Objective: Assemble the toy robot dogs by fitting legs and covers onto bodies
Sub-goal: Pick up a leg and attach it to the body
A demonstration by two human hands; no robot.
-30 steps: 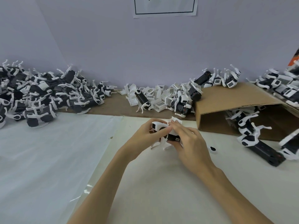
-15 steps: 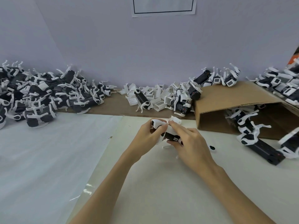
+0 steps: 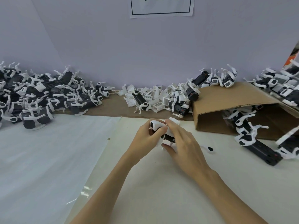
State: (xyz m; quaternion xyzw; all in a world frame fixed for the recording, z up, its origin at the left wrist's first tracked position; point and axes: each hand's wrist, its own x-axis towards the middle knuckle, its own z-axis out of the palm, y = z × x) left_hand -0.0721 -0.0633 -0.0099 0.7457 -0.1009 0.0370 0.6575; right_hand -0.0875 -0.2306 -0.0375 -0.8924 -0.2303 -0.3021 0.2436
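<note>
My left hand [image 3: 146,136] curls around the head end of a toy robot dog [image 3: 159,126], thumb laid across its white cover. My right hand [image 3: 182,143] comes over the top, fingers bent and pressing on the white and black body while the thumb pinches it from below. The dog is held between both hands just above the cream table sheet [image 3: 161,183]; most of its legs are hidden by my fingers.

Just right of my right hand a small loose white part with a black spot [image 3: 210,149] lies on the sheet. Farther right, black bodies with white legs spill out of a tipped cardboard box [image 3: 226,101]. Beyond my hands, white covers [image 3: 157,98] lie heaped along the wall. At far left a big pile of assembled dogs [image 3: 40,97] rests against the wall, and a paper sign [image 3: 161,6] hangs above.
</note>
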